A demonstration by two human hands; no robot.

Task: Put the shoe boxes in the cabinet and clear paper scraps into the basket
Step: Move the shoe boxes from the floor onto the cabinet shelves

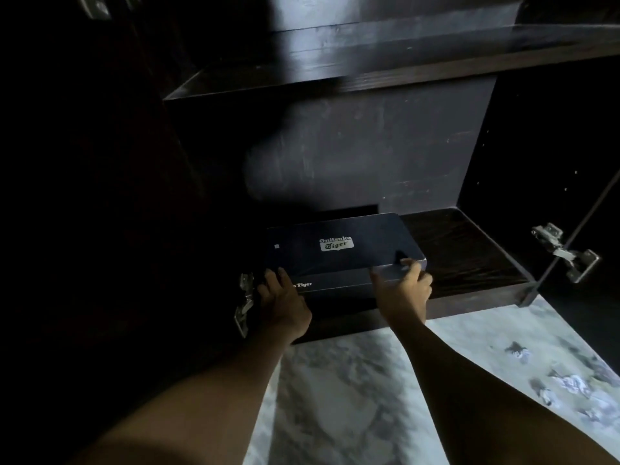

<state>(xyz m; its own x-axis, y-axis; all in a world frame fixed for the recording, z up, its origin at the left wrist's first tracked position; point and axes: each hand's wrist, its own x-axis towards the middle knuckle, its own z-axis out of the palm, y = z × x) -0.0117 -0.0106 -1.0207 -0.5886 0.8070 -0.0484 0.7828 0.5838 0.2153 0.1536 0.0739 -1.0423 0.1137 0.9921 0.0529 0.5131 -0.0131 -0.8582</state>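
Observation:
A dark blue shoe box (339,250) with a white logo on its lid lies on the bottom shelf (466,250) of the open dark wooden cabinet, toward the shelf's left side. My left hand (285,303) presses against the box's near left corner. My right hand (406,286) grips the near right corner, thumb on the lid. Crumpled paper scraps (570,384) lie on the marble floor at the right. No basket is in view.
An upper shelf (369,75) spans the cabinet above the box. Metal door hinges sit at the left (245,300) and right (567,253) of the opening. The open right door's edge (570,236) slants across the right side. Pale marble floor (352,397) lies below.

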